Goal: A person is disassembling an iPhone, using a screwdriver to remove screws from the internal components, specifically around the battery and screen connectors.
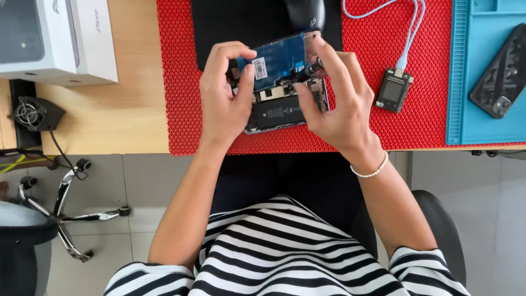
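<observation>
An opened smartphone [276, 112] lies on a red mesh mat [181, 82], its black battery and circuit parts exposed. Its screen panel [279, 57], blue on the inside, is lifted and tilted up from the body. My left hand [224, 96] grips the left side of the phone, thumb pressed against the lifted panel. My right hand [337, 101] holds a small dark screwdriver [311, 70] with its tip down on the phone's upper right interior.
A black mouse [304, 12] sits on a black pad behind the phone. A small tester with a light blue cable [393, 87] lies to the right. Another black phone [501, 74] rests on a blue work mat [466, 109]. White boxes [55, 38] and a small fan [30, 112] stand left.
</observation>
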